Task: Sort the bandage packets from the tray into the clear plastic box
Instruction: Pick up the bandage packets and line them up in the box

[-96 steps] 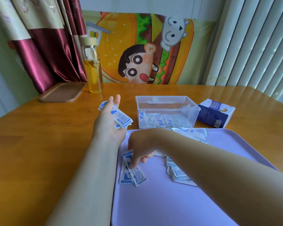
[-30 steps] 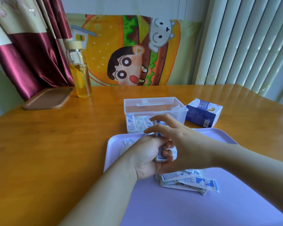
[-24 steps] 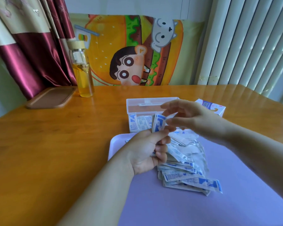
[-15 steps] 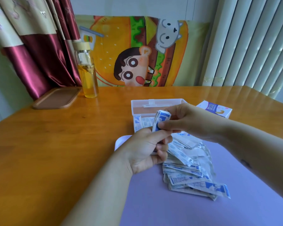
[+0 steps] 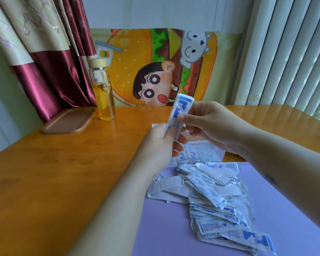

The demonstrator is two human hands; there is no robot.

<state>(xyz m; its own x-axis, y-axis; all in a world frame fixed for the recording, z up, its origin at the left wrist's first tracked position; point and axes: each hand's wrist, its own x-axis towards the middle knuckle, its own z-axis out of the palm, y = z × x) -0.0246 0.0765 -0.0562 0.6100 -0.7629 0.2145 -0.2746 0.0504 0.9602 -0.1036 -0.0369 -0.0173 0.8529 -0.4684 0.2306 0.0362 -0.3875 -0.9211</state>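
Both hands hold one upright stack of white and blue bandage packets (image 5: 181, 106) above the table. My left hand (image 5: 161, 145) grips the stack's lower end. My right hand (image 5: 209, 122) pinches it higher up, thumb against its side. Behind and under the hands stands the clear plastic box (image 5: 209, 154), largely hidden, with packets standing inside it. A loose pile of bandage packets (image 5: 214, 200) lies on the lilac tray (image 5: 174, 228) in front of the box.
A glass bottle with yellow liquid (image 5: 103, 93) and a brown lid-like tray (image 5: 68, 121) stand at the back left of the wooden table (image 5: 54, 172). A cartoon cushion (image 5: 155, 67) leans behind; curtain on the left, blinds on the right.
Both hands have lifted the packet stack higher, up in front of the box. The view has tilted, so the box and the carton at its right are mostly covered.
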